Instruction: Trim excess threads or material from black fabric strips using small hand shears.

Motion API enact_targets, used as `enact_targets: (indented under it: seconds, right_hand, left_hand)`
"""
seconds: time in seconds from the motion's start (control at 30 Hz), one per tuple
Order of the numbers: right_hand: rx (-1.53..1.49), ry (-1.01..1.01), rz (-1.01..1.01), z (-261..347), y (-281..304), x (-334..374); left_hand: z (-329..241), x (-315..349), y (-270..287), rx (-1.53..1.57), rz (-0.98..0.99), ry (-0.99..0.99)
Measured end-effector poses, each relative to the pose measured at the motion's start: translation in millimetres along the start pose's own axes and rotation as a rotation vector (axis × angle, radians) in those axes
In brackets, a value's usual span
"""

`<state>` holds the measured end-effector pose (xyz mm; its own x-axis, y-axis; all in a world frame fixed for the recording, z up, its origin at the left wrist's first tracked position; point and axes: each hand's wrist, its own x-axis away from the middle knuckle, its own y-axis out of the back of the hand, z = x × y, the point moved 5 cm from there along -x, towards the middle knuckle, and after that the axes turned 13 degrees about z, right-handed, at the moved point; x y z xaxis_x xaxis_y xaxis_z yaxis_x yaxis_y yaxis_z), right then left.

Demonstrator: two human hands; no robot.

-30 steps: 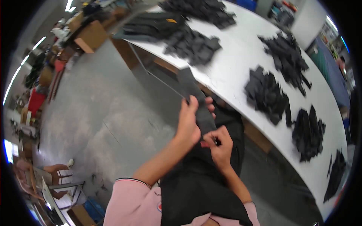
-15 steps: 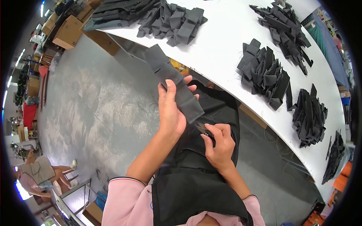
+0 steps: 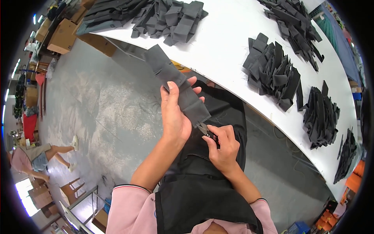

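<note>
A flat, dark grey fabric strip (image 3: 187,103) lies across my left hand (image 3: 174,113), thumb on top and fingers beneath it. Its lower end shows a frayed, stitched edge with loose threads. In my right hand (image 3: 223,147) I grip a small pair of thread snips (image 3: 209,132) with black handles. Their metal blades point up and left, right at the strip's lower corner. Whether the blades touch the cloth I cannot tell. Both hands are over my lap, where a black apron (image 3: 206,197) hangs.
A white table (image 3: 222,50) curves round ahead and to the right. On it lie heaps of dark fabric strips (image 3: 272,74), another bunch (image 3: 171,19) at far left and a pile (image 3: 321,117) at right. A person (image 3: 43,156) is on the left; cardboard boxes (image 3: 62,37) stand beyond.
The snips have come up and left, closer to the strip's lower corner. My left hand still holds the strip. The person at left has shifted farther left and up in the view.
</note>
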<state>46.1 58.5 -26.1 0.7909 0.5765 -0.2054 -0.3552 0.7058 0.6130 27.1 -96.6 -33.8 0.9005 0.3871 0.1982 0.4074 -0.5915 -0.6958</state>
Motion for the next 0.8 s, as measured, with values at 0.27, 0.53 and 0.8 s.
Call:
enact_targets:
  seconds: [0.27, 0.53, 0.8]
  right_hand:
    - [0.141, 0.12, -0.052, 1, -1, -3]
    - [0.061, 0.107, -0.107, 1, 6, -3]
    - [-0.4, -0.106, -0.039, -19, 27, -18]
  left_hand:
    - [6, -7, 6, 0.071, -0.031, 0.075]
    - [12, -12, 12, 0.119, -0.002, 0.15]
    - [13, -11, -2, 0.04, 0.176, 0.215]
